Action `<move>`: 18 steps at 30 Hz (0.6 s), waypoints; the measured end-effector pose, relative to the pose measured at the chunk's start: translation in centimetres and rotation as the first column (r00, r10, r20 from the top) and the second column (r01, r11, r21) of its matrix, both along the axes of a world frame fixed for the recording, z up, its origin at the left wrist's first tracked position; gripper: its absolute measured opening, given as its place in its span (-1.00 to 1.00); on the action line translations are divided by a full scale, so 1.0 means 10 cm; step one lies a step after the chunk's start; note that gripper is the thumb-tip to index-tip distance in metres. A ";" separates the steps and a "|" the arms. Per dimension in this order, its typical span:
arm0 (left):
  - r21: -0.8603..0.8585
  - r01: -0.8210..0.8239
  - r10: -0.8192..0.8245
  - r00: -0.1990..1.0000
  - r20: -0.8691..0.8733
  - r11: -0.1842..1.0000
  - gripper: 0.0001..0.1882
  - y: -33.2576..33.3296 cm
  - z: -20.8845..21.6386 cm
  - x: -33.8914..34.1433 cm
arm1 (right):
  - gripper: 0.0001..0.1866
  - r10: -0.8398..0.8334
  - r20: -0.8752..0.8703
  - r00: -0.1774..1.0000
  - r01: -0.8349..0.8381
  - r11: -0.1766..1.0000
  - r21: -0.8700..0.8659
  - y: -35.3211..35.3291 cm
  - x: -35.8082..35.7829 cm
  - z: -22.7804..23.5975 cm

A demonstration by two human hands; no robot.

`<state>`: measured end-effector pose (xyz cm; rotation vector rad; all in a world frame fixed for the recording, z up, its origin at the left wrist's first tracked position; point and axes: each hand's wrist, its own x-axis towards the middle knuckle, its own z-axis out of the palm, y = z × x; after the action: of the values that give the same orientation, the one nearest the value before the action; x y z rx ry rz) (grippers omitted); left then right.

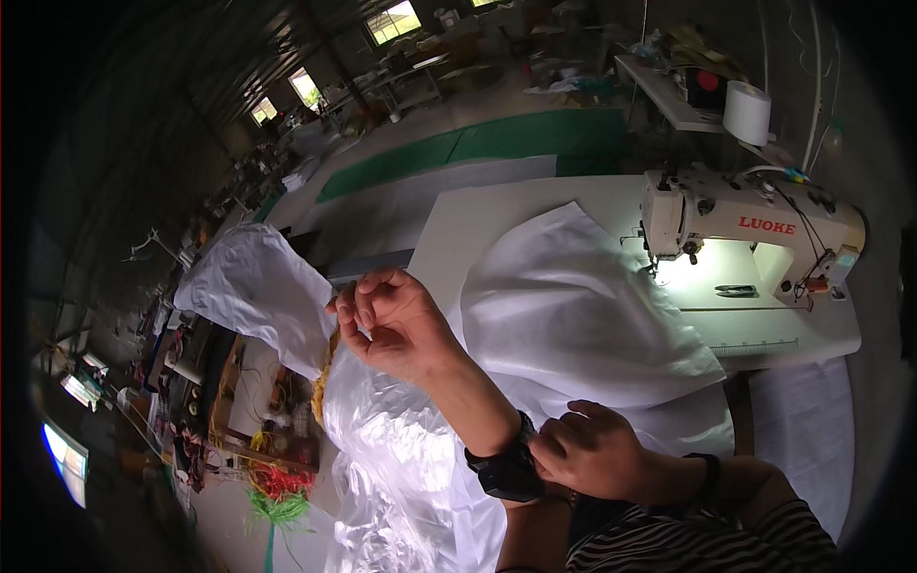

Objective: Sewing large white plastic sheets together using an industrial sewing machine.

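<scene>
Although the raised left forearm (pixel 468 396) hides part of the smooth white woven sheet (pixel 573 286) spread on the pale desk (pixel 449 215), we can make out two bare hands. The left hand (pixel 387 320), near eight o'clock from the centre, is released, its fingers loosely curled. The right hand (pixel 592 449), between four and five, has bent fingers at the edge of one bulky black wristwatch (pixel 506 468); we cannot tell whether they pinch it. That watch sits on the left forearm, between five and six. We count one cream sewing machine (pixel 755 220) between two and three, one white thread cone (pixel 747 113) at two and one pair of small dark metal snips (pixel 735 291) at three. The lower edge cuts off the shiny crinkled white material (pixel 401 468) at seven; the red strands (pixel 282 477) between seven and eight are too tangled for us to count.
</scene>
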<state>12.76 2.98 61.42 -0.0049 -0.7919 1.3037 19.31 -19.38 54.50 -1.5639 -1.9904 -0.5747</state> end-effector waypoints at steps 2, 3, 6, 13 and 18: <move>0.026 -0.013 0.013 1.000 -0.005 1.000 -0.96 0.05 0.00 -0.07 | -0.79 0.056 0.020 0.998 -0.057 0.998 0.037 -0.07 0.01 0.00; 0.032 -0.008 0.008 1.000 0.003 0.999 -0.96 0.08 0.01 -0.11 | -0.79 0.101 0.011 0.995 -0.101 0.990 0.094 -0.10 0.01 0.03; 0.002 0.012 -0.012 1.000 0.014 1.000 -0.88 0.06 0.03 -0.13 | -0.82 0.250 -0.135 0.959 -0.245 0.968 0.053 -0.17 0.00 -0.07; 0.066 0.115 -0.117 0.993 0.025 0.991 -0.91 -0.21 0.11 -0.05 | -0.84 0.154 -0.621 0.769 -0.380 0.890 -0.250 -0.02 0.18 -0.02; 0.135 0.135 -0.136 0.991 0.002 0.982 -0.91 -0.31 0.18 -0.07 | -0.79 0.201 -0.626 0.754 -0.445 0.856 -0.262 -0.06 0.17 -0.03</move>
<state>12.10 -0.09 63.18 0.0408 -0.8732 1.1205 21.05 -20.02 54.18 -1.3188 -1.8775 0.4508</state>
